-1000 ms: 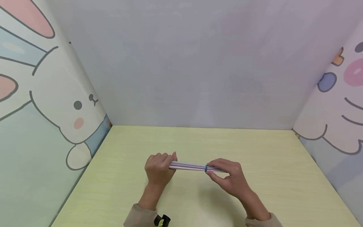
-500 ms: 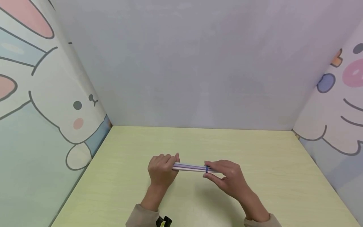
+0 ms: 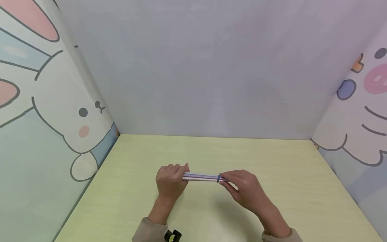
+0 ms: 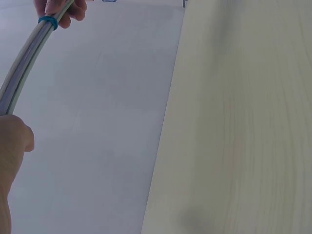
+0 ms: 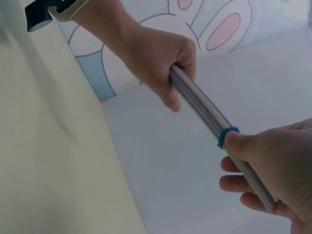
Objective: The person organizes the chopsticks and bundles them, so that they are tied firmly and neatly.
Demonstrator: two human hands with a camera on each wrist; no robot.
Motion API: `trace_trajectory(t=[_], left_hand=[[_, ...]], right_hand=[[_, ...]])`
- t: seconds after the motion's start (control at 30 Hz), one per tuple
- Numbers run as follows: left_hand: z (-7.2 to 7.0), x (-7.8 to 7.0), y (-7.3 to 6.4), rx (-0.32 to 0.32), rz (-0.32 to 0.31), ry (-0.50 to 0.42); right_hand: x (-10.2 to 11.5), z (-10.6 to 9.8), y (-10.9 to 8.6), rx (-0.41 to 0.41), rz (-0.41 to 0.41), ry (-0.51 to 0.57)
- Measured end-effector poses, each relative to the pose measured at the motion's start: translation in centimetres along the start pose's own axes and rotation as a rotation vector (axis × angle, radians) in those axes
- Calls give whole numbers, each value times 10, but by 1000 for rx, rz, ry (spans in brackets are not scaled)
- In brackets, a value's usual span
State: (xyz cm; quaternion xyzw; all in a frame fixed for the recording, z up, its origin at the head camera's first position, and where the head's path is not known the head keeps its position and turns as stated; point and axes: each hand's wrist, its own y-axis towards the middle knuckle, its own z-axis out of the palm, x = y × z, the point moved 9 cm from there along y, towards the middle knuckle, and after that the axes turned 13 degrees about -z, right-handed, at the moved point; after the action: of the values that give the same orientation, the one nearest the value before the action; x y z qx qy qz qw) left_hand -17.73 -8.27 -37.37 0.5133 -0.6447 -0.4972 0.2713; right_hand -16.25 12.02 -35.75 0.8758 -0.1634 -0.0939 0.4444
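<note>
A bundle of slim white and purple sticks (image 3: pixel 199 176) is held nearly level above the table in the head view. My left hand (image 3: pixel 171 181) wraps round its left end, hiding that end. Toward the other end a blue elastic band (image 3: pixel 218 178) encircles the sticks. My right hand (image 3: pixel 245 189) pinches the bundle at the band, with the thumb (image 5: pixel 241 145) against the band in the right wrist view and the other fingers behind the sticks. The left wrist view also shows the band (image 4: pixel 48 21) below the right fingertips.
Beneath the hands lies a pale wood-grain table (image 3: pixel 145 151). A plain grey wall (image 3: pixel 211 67) rises at its back edge, and side panels with cartoon animals (image 3: pixel 69 111) flank it. A black strap (image 3: pixel 173 235) sits at the left sleeve.
Both hands shift slightly right, then back left. The right thumb and fingers draw closer together at the band, and less of the bundle's right end shows past it.
</note>
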Motion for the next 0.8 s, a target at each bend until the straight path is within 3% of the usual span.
trace_trajectory(t=[0.1, 0.23, 0.6, 0.8], left_hand=[[1, -2, -1, -4, 4, 7], [2, -3, 0, -9, -5, 14], [3, -5, -3, 6, -13, -3], [2, 1, -2, 10, -28, -2]], right_hand=[[5, 4, 3, 86, 8, -58], [9, 5, 9, 114, 12, -89], [13, 14, 12, 134, 15, -104], [15, 5, 11, 72, -14, -99]])
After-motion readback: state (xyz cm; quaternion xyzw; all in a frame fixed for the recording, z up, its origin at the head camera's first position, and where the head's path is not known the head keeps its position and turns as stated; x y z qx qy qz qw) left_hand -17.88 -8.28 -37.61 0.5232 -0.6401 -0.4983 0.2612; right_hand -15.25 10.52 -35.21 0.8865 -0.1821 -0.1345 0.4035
